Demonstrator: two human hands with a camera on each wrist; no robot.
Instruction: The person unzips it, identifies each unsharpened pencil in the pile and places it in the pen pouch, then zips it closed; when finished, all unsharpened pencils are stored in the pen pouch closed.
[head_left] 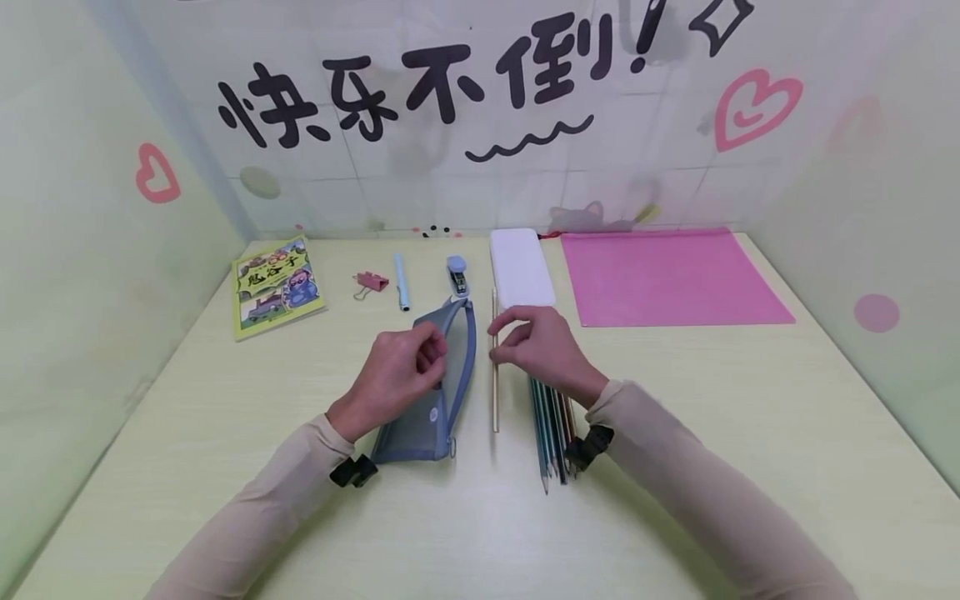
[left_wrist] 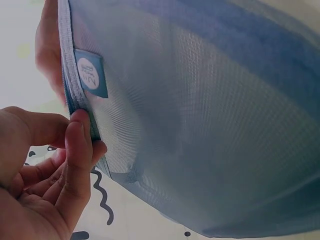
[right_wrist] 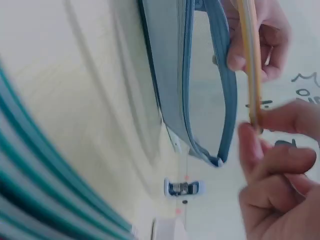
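A blue-grey mesh pencil case [head_left: 438,383] lies on the pale table, its zipped edge open. My left hand [head_left: 401,367] pinches the case's edge [left_wrist: 80,112] and lifts it. My right hand [head_left: 536,342] pinches a thin wooden pencil [head_left: 495,367] just right of the case's opening; the same pencil [right_wrist: 250,70] crosses the right wrist view beside the open mouth of the case [right_wrist: 202,80]. A row of several coloured pencils [head_left: 551,433] lies on the table under my right wrist.
Along the back of the table [head_left: 750,400] lie a green picture book [head_left: 276,285], a pink binder clip [head_left: 371,282], a pale blue pen [head_left: 401,281], a small stapler [head_left: 457,276], a white box [head_left: 520,267] and a pink folder [head_left: 671,277]. Walls close three sides.
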